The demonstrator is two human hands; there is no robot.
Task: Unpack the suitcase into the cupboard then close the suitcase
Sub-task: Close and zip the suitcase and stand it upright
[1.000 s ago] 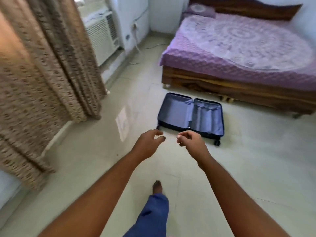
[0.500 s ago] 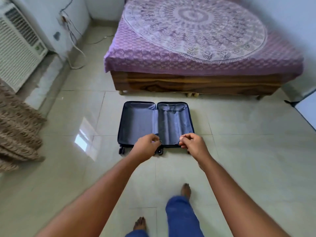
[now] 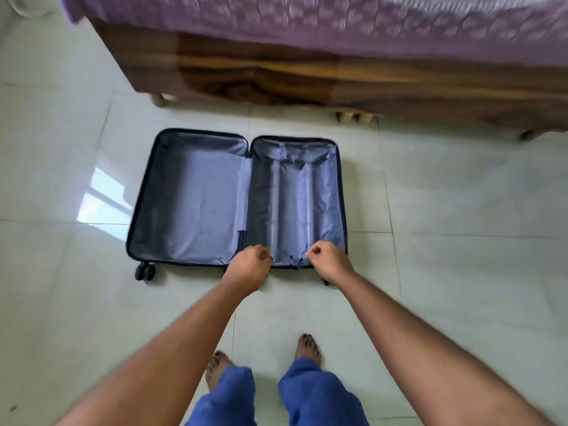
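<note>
Two hands reach toward the near edge of the open suitcase (image 3: pixel 236 199), and neither holds anything: the left hand (image 3: pixel 249 265) and the right hand (image 3: pixel 329 262) both show curled fingers with nothing between them, poised over the near rim of the right half.

The likely trouble lies in the closing. If one half is swung over while the loose lining (image 3: pixel 292 210) in the right half is bunched near the rim, the fabric may catch in the zip track and stop the shells meeting. A half lifted from one corner only may twist on the hinge, and the wheels (image 3: pixel 144 271) at the near left corner may let the case roll on the glossy tiled floor (image 3: pixel 461 210) as it is pushed. The far end sits near the wooden bed frame (image 3: pixel 338 78), so a sliding case may knock it.

The suitcase lies flat on the floor, spread open like a book, near the person's bare feet (image 3: pixel 308 345) and in front of the bed. It has a dark navy shell and pale blue lining; both halves appear empty. The right half shows two long ridges under the fabric.
</note>
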